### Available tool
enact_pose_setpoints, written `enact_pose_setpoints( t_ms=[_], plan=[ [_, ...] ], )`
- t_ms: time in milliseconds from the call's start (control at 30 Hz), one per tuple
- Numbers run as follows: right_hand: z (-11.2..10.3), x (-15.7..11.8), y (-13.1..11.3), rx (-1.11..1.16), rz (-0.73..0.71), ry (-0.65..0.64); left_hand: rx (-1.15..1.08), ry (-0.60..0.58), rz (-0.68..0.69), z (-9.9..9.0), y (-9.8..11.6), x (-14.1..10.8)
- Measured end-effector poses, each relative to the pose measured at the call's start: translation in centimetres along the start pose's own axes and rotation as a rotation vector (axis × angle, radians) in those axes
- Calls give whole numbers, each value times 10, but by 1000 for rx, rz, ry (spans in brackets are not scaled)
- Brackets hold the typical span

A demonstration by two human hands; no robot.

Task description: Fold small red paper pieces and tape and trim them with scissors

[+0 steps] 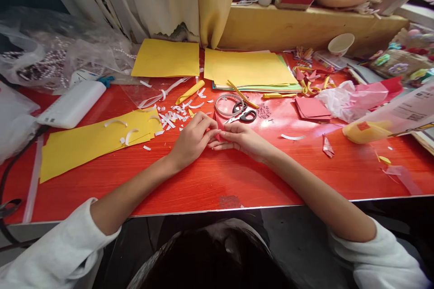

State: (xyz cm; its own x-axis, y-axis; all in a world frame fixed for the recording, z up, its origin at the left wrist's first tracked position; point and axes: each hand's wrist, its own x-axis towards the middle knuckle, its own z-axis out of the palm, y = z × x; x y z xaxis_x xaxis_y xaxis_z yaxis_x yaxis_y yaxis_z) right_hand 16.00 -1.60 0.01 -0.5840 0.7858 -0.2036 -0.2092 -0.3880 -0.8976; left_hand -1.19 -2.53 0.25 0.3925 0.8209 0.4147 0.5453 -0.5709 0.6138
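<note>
Between my two hands, above the red table (190, 189), is a small piece of red paper (219, 122) that looks folded; its lower part is hidden by my fingers. My left hand (193, 137) pinches it from the left with thumb and fingers. From the right, my right hand (246, 141) grips the same paper, the fingertips of both hands meeting. Just beyond lie scissors (247, 114) with black handles and a clear tape roll (229, 105). White paper scraps (171, 119) are scattered left of my hands.
Yellow sheets (166, 58) and a stack of coloured paper (249, 67) lie at the back. Long yellow strips (98, 142) and a white power bank (73, 104) are on the left. Red paper squares (312, 109), pink tissue (356, 97) and a paper cup (341, 45) are on the right.
</note>
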Motion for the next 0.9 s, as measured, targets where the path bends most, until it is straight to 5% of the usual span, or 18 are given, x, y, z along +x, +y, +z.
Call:
enact_pose_setpoints(
  t_ms=[533,900],
  plan=[
    [-3,1,2,13,-9,0,11,-65,-1,-1,-6,3],
    [-4,1,1,-25,-8,-21,-22,-83,-119,1,-7,6]
  ],
)
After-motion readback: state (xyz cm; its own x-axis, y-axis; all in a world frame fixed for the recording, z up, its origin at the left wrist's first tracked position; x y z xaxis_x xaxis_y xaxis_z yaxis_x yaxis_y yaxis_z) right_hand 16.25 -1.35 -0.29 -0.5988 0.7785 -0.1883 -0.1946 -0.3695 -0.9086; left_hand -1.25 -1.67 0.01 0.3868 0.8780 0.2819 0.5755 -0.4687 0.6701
